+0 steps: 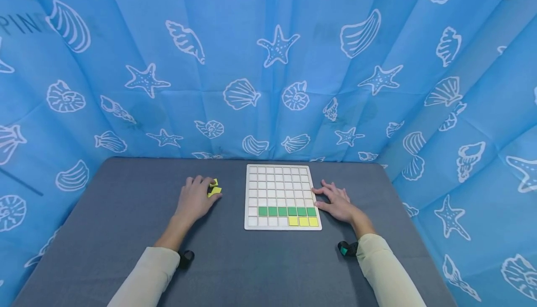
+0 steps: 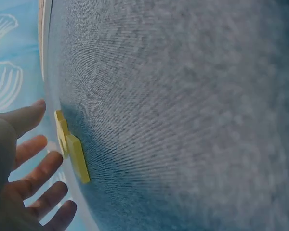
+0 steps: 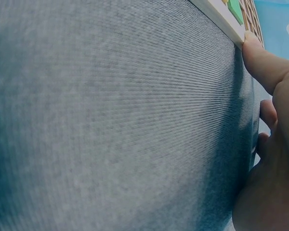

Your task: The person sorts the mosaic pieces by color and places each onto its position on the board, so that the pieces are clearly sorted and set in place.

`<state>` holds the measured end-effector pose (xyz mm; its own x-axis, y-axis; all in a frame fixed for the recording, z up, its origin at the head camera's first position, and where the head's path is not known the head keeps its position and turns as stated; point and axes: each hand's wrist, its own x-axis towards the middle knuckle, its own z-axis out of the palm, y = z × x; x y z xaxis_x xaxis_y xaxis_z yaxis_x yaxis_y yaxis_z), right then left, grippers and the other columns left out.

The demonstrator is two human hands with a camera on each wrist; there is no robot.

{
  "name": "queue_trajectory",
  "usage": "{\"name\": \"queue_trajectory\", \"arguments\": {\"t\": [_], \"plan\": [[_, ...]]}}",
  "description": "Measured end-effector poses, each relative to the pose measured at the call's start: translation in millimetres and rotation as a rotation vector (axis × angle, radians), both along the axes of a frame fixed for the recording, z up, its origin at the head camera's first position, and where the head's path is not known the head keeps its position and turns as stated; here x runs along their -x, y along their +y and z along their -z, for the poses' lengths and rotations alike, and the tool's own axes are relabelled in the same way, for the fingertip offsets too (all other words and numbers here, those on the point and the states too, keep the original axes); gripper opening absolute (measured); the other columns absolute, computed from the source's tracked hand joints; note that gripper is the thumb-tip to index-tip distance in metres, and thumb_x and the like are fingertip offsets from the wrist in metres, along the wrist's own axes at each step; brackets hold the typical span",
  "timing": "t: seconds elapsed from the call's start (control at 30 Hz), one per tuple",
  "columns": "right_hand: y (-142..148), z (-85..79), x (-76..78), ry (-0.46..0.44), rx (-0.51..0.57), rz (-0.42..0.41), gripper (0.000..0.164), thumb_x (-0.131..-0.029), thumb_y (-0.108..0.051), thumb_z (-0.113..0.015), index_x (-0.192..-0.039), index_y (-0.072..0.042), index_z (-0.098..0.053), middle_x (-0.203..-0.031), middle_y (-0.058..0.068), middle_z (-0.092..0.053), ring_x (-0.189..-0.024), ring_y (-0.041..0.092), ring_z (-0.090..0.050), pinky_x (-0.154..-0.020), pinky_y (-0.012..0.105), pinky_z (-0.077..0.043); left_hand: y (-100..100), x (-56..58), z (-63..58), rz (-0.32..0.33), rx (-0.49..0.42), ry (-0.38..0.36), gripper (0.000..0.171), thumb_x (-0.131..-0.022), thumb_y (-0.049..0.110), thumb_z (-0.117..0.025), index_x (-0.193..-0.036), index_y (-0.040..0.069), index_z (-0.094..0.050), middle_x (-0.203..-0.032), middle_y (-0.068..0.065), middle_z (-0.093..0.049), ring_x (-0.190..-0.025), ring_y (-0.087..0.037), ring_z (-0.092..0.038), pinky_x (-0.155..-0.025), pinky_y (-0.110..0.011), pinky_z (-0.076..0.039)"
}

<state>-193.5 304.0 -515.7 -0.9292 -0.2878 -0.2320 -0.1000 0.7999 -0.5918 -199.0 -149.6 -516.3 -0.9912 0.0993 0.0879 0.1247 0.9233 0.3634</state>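
Observation:
A white grid board (image 1: 274, 178) lies flat on the table. Several green square tiles (image 1: 282, 211) fill part of its second row from the front, and three yellow tiles (image 1: 304, 221) sit at the right end of the front row. To the left of the board, my left hand (image 1: 195, 198) is beside two loose yellow tiles (image 1: 215, 190), partly hiding them; in the left wrist view its fingers (image 2: 45, 168) are spread loosely next to the tiles (image 2: 78, 159). My right hand (image 1: 339, 203) rests at the board's right edge, its thumb (image 3: 260, 60) touching the rim.
A grey cloth covers the table (image 1: 260, 269). Behind it and along the sides hangs a blue curtain (image 1: 268, 125) printed with white shells and starfish. Dark bands are on both wrists, with the right band (image 1: 347, 249) showing a green patch.

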Motion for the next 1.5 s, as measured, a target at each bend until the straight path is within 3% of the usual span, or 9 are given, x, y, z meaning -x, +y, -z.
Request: {"name": "queue_trajectory", "arguments": {"t": [0.33, 0.5, 0.83, 1.17, 1.5], "plan": [[3.6, 8.9, 3.4, 0.02, -0.013, 0.003, 0.056, -0.101, -0.051, -0.057, -0.148, -0.022, -0.051, -0.17, 0.022, -0.014, -0.155, 0.055, 0.001, -0.119, 0.072, 0.008, 3.4, 6.4, -1.2, -0.07, -0.031, -0.048, 0.04, -0.094, 0.046, -0.072, -0.108, 0.009, -0.065, -0.101, -0.01, -0.063, -0.097, -0.031, -0.05, -0.08, -0.048, -0.044], [3.7, 10.0, 5.2, 0.006, -0.008, 0.012, 0.055, -0.101, -0.046, -0.059, -0.149, -0.02, -0.051, -0.17, 0.022, -0.013, -0.155, 0.054, 0.002, -0.119, 0.072, 0.01, 5.4, 7.9, -2.4, -0.087, -0.016, -0.07, 0.039, -0.093, 0.045, -0.073, -0.104, 0.008, -0.068, -0.1, -0.01, -0.061, -0.095, -0.031, -0.049, -0.078, -0.048, -0.043], [1.9, 5.6, 3.5, 0.001, -0.005, 0.014, 0.054, -0.101, -0.043, -0.059, -0.149, -0.019, -0.05, -0.17, 0.023, -0.013, -0.155, 0.054, 0.002, -0.119, 0.072, 0.01, 11.3, 10.2, -4.2, -0.116, -0.064, -0.097, 0.03, -0.091, 0.036, -0.078, -0.104, 0.01, -0.072, -0.11, -0.012, -0.063, -0.106, -0.035, -0.049, -0.091, -0.055, -0.043], [-2.6, -0.9, -1.5, 0.001, -0.005, 0.004, 0.054, -0.102, -0.044, -0.058, -0.148, -0.018, -0.051, -0.169, 0.025, -0.013, -0.154, 0.056, 0.002, -0.119, 0.073, 0.008, 20.8, 8.8, -5.8, -0.102, -0.113, -0.052, 0.016, -0.093, 0.029, -0.076, -0.093, 0.016, -0.066, -0.086, -0.004, -0.066, -0.093, -0.03, -0.051, -0.08, -0.047, -0.039], [-2.2, -0.9, 0.5, -0.011, -0.013, 0.019, 0.052, -0.102, -0.043, -0.059, -0.148, -0.019, -0.052, -0.17, 0.024, -0.014, -0.155, 0.055, 0.002, -0.119, 0.073, 0.009, 38.2, 4.8, -15.9, -0.12, -0.257, -0.07, 0.015, -0.098, 0.026, -0.069, -0.111, 0.018, -0.071, -0.101, -0.005, -0.072, -0.097, -0.027, -0.056, -0.085, -0.047, -0.042]]}}
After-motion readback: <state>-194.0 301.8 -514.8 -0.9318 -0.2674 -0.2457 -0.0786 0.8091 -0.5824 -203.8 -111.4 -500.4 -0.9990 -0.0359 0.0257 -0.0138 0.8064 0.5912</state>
